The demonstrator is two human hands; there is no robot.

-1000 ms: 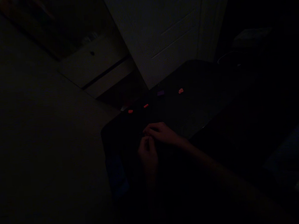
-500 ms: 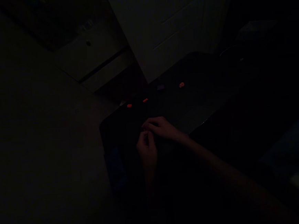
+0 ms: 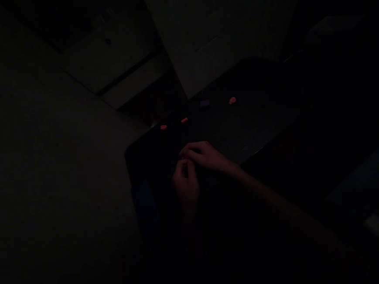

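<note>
The scene is very dark. My left hand (image 3: 186,184) and my right hand (image 3: 205,157) meet over a dark table (image 3: 259,110), fingers curled and pinched together at the same spot. What they hold is hidden in the dark. Beyond my hands lie small orange-red pieces, one (image 3: 164,127) at the left, another (image 3: 184,120) beside it and a third (image 3: 232,100) farther right. A small purple piece (image 3: 204,102) lies between them.
A pale door (image 3: 220,30) stands behind the table, and a low pale cabinet or step (image 3: 118,73) sits to its left. Carpeted floor (image 3: 47,170) fills the left side. Something bluish (image 3: 366,185) lies at the right, indistinct.
The view has drifted so the table and pieces sit slightly higher in frame. My hands stay pinched together at the same spot on the table.
</note>
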